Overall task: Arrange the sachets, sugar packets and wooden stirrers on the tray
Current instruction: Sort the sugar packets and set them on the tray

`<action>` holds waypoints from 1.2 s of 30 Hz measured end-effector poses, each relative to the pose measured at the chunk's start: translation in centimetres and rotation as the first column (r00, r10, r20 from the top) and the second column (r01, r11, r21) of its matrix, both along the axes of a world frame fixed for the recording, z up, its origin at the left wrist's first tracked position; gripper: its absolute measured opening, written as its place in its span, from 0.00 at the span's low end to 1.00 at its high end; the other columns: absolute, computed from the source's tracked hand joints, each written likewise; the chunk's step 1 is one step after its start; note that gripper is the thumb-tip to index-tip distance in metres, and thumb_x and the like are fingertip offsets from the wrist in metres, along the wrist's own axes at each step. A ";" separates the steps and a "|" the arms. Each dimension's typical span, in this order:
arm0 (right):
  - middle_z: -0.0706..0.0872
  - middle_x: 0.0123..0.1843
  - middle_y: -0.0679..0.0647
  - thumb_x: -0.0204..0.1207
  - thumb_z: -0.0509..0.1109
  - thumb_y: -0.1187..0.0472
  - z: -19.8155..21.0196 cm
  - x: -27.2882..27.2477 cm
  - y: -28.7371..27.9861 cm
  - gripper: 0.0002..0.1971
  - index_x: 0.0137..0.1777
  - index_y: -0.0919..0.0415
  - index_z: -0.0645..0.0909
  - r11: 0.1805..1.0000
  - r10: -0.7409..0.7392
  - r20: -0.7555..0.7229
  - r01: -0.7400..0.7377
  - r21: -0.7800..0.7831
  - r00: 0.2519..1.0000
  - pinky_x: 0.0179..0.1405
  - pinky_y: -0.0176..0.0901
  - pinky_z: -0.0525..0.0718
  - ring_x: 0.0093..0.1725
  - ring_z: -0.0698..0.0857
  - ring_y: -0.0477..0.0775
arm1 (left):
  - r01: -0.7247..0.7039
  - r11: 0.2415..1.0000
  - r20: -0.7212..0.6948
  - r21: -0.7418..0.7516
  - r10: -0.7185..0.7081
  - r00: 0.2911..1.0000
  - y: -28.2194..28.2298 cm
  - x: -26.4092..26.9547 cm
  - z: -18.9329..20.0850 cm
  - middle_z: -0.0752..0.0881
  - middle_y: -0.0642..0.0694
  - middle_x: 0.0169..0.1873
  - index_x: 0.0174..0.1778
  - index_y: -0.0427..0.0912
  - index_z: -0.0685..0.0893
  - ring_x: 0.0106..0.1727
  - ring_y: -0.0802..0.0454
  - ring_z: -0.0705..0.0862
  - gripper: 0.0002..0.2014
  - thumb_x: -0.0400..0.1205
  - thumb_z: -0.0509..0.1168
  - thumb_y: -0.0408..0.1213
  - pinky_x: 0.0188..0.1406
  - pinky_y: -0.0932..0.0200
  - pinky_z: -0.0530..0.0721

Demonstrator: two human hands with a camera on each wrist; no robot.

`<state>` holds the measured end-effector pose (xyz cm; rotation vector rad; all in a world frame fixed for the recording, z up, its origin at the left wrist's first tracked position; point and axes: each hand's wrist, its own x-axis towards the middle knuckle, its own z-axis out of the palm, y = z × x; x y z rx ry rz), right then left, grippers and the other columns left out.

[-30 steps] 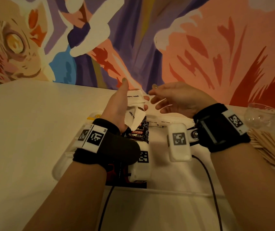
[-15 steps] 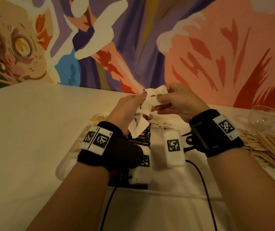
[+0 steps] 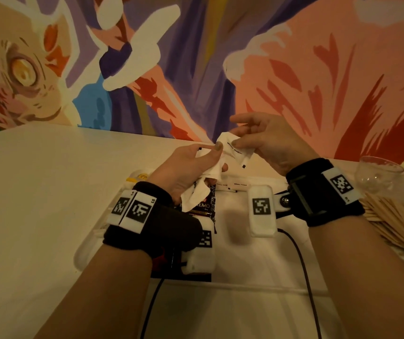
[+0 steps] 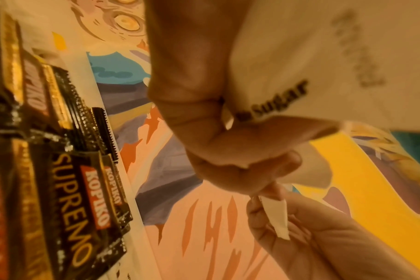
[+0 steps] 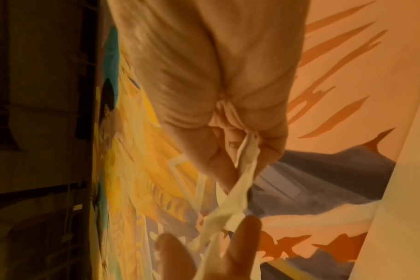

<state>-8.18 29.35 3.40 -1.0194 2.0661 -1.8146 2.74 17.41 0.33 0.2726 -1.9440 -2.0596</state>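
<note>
1. Holding a bunch of white sugar packets (image 3: 203,184), the left hand (image 3: 188,165) had its fingers curled round them above the far part of the tray (image 3: 83,250).
2. Right hand (image 3: 269,140) pinched one sugar packet (image 3: 236,150) between thumb and fingers, raised just beside the left hand's thumb.
3. Dark coffee sachets (image 3: 201,206) lay on the tray under the left hand, overlapping one another in the left wrist view.
4. More packets (image 3: 232,185) lay flat along the tray's far edge.
5. Wooden stirrers (image 3: 397,223) sat heaped at the table's (image 3: 37,192) right edge, off the tray, near a clear glass bowl (image 3: 377,172).
6. Painted mural (image 3: 196,57) stood behind the table's far edge.
</note>
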 end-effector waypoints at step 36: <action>0.79 0.32 0.59 0.70 0.75 0.71 -5.7 -2.3 -1.1 0.12 0.33 0.65 0.74 0.821 -0.361 0.192 0.213 0.529 0.913 0.34 0.45 0.82 0.27 0.77 0.53 | -0.268 0.936 0.133 0.230 0.243 0.961 -1.4 -1.1 -0.4 0.83 0.35 0.62 0.43 0.45 0.84 0.49 0.42 0.77 0.05 0.78 0.62 0.35 0.47 0.49 0.76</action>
